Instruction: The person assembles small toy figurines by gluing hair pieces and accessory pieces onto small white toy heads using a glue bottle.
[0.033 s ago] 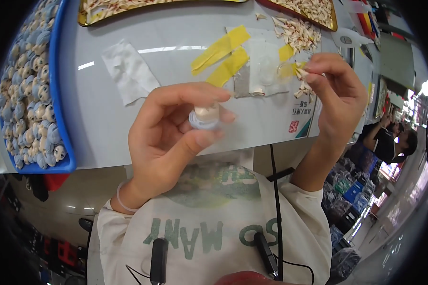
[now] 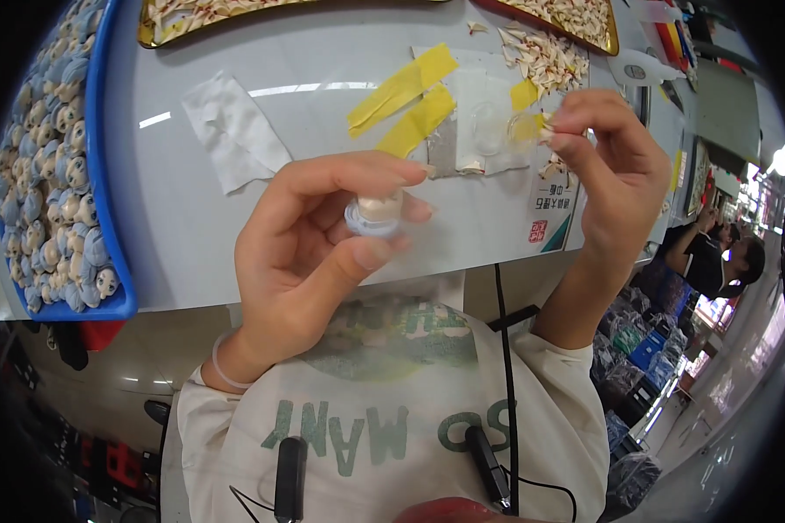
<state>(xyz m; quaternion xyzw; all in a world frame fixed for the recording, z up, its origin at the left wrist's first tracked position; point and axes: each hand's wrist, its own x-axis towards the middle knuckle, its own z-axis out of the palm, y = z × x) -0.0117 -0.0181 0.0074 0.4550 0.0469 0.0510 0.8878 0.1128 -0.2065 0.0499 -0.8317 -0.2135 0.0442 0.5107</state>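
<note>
My left hand (image 2: 310,235) is closed around a small doll head (image 2: 373,216) with a cream face part and pale blue hair, held between thumb and fingers above the table's near edge. At the right, my right hand (image 2: 615,166) is pinched shut on a small cream pointed piece (image 2: 546,134), partly hidden by its fingertips. Just left of those fingertips lies a clear round disc (image 2: 488,128) on a white sheet. Loose cream pieces with reddish tips (image 2: 545,65) are heaped beyond this hand.
A blue tray (image 2: 113,200) full of similar doll heads stands at the left. A white cloth (image 2: 234,131) and yellow tape strips (image 2: 401,91) lie on the table (image 2: 314,122). Gold-rimmed trays (image 2: 323,7) of cream pieces line the far side. Another person (image 2: 715,261) is at the far right.
My right hand has shifted very slightly to the left and away from me, with its fingertips still pinched. The left hand holds the doll head almost in place.
</note>
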